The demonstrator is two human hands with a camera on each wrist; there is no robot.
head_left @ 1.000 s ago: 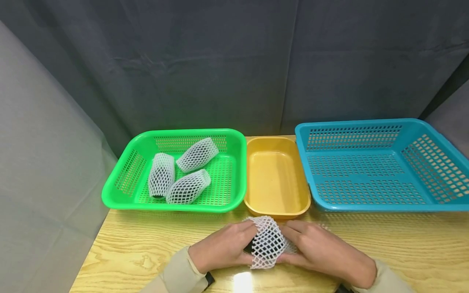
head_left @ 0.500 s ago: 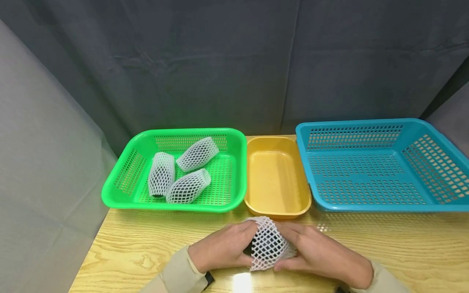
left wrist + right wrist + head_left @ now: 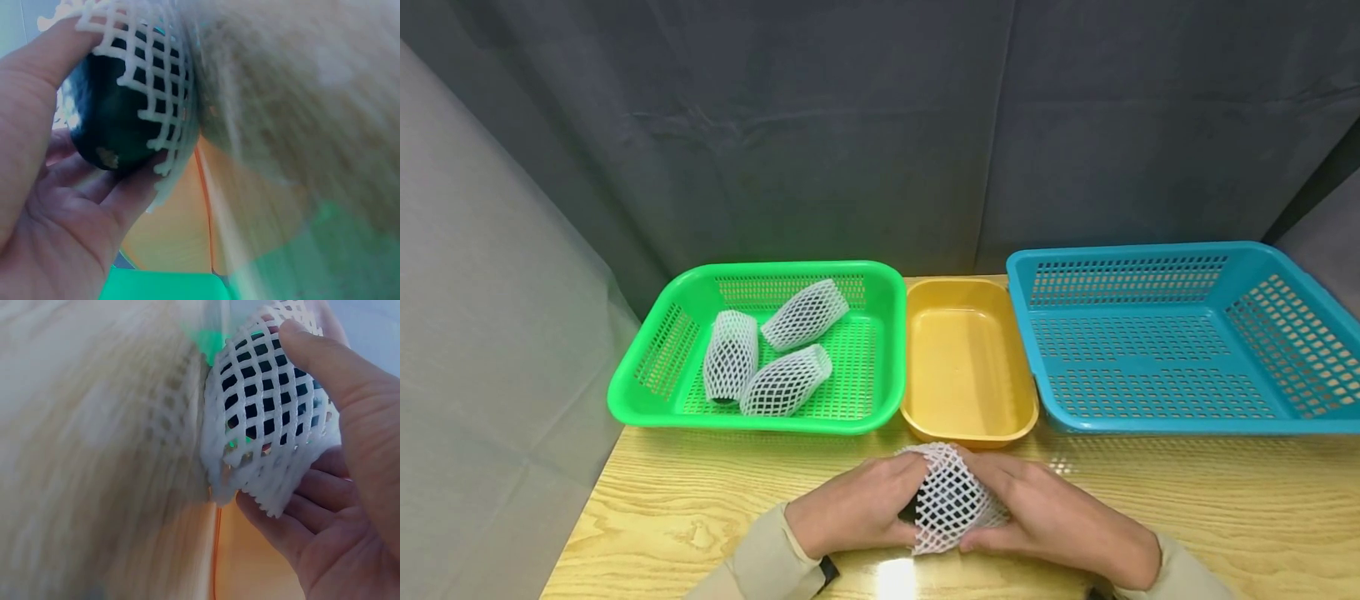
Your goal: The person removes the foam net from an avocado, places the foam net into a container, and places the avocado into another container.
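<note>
In front of the yellow tray, both hands hold a dark green avocado [image 3: 103, 119] partly covered by a white foam net sleeve [image 3: 951, 500]. My left hand [image 3: 868, 504] grips the avocado's bare end, with the thumb tucked at the net's open edge. At the other end my right hand [image 3: 1037, 508] curls round the netted part; in the right wrist view its thumb lies on the mesh and the fingers sit beneath the loose end of the sleeve [image 3: 269, 406]. The avocado's brownish end spot shows in the left wrist view.
A green basket [image 3: 760, 422] at the left holds several net-wrapped dark items, among them an upper wrapped one [image 3: 805, 315]. The yellow tray [image 3: 966, 375] stands between it and a blue basket [image 3: 1150, 379] at the right. All rest on a wooden table [image 3: 647, 517] before a grey curtain.
My right hand has shifted slightly left over the sleeve, its thumb moving lower and inward. The left hand and the avocado stay nearly in place.
</note>
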